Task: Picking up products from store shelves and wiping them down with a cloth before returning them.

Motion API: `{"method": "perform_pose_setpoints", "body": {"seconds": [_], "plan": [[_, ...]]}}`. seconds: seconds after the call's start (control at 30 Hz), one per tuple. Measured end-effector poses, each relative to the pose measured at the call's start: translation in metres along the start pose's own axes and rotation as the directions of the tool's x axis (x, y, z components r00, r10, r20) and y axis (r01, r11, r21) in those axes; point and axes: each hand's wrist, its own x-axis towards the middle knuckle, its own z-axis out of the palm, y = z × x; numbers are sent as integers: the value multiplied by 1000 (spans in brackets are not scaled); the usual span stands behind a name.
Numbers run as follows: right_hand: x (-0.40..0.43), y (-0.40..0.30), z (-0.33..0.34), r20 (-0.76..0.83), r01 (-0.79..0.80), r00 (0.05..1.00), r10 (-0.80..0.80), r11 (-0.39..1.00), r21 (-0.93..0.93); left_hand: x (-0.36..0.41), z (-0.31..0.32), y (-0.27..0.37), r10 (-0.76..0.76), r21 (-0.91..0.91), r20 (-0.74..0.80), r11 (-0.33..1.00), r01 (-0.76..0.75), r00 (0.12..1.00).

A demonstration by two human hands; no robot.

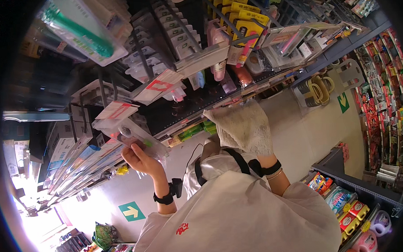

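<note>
My left hand (140,158) has its thumb and fingers on a clear plastic package (137,135) at the end of a shelf hook, under a price tag (117,110). A small round item shows inside the package. A greyish, stained cloth (244,126) is draped over my right hand (268,161), hiding its fingers; only the part near the wrist shows. Cloth and hand are close to the front edge of the dark shelf (168,119). Above them hang a pink bottle-shaped pack (219,70) and yellow carded packs (243,33).
Metal hooks with price tags jut toward me. A green packaged brush-like item (81,33) hangs at upper left. Shopping baskets (316,90) stand on the pale floor (288,123) at right. Bottles of detergent (352,217) fill a low shelf behind my right side.
</note>
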Motion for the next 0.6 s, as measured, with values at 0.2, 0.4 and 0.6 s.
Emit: {"method": "perform_pose_setpoints", "body": {"seconds": [0.2, 0.4, 0.6], "plan": [[28, -15, -11, 73, -22, 997, 23, 1000, -15, -35, 0, -5, -218, -3, 134, 975, 220, 967], [42, -17, -18, 178, -83, 981, 82, 997, -1, -84, 28, 20, -383, 7, 352, 914, 406, 854], [33, -20, -54, 264, -191, 952, 158, 976, 104, -124, 66, 44, -386, 84, 566, 906, 415, 729]]}}
